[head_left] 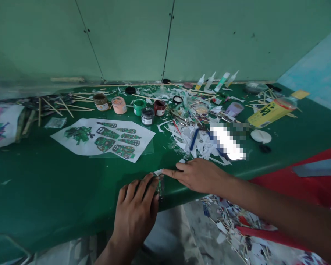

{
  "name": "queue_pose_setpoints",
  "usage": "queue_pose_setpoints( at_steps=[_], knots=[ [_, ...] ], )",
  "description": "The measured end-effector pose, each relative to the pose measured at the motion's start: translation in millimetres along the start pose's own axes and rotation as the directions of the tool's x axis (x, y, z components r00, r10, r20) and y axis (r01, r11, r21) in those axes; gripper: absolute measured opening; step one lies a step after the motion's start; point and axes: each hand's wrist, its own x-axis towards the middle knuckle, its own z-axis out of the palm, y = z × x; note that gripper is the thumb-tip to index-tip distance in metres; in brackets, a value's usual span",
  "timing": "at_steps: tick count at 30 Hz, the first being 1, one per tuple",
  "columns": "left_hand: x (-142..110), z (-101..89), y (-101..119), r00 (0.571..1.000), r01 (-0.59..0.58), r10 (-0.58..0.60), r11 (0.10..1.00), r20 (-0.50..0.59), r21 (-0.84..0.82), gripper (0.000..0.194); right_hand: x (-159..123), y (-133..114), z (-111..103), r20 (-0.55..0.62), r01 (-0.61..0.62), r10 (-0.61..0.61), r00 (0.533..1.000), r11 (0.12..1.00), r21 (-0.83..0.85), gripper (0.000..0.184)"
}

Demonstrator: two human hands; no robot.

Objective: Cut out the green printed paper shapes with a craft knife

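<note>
My left hand [136, 200] rests at the table's front edge, its fingers bent over a small camouflage-patterned paper piece [160, 186] and holding it down. The fingers cover part of this piece; a white strip shows along its far end. From the right, my right hand [197, 176] reaches in with its index finger stretched out, the tip touching that white end. Its other fingers are partly curled, and I see nothing held in them. Beyond my hands lies a white sheet [84, 150] printed with camouflage-patterned shapes, over a clear sheet.
Several paint jars [147, 116] stand behind the printed sheet. White paper scraps [179, 138] pile up right of centre, near a bright blurred-out object [227, 141]. A yellow-labelled bottle [270, 113] lies at the right. Glue bottles [223, 81] lean by the wall; scraps litter the floor.
</note>
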Motion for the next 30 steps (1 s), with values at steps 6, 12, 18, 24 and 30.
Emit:
queue_pose_setpoints(
  at_steps=[6, 12, 18, 24, 30],
  knots=[
    [0, 0.1, -1, 1.0, 0.001, -0.001, 1.0, -0.01, -0.005, 0.03, -9, 9, 10, -0.058, 0.017, -0.017, 0.998, 1.0, 0.007, 0.056],
    [0, -0.8, -1, 1.0, -0.006, 0.006, 1.0, -0.015, -0.014, 0.032, -28, 20, 12, -0.092, -0.098, 0.108, 0.99, 0.989, 0.109, 0.048],
    [-6, -5.5, -7, 0.997, -0.011, 0.017, 0.997, 0.078, -0.08, 0.048, -25, 7, 1, -0.039, -0.416, 0.499, 0.866, 0.761, 0.498, 0.034],
    [-11, -15.4, -27, 0.991, -0.088, 0.112, 0.961, 0.079, -0.262, 0.045, -21, -32, 1, 0.012, -0.447, 0.717, 0.697, 0.42, 0.79, 0.031],
    [0, -20.4, -27, 0.996, -0.06, 0.083, 0.885, 0.031, -0.462, 0.046, 9, -90, 11, 0.218, 0.019, 0.533, 0.817, -0.404, 0.915, 0.037]
  ],
)
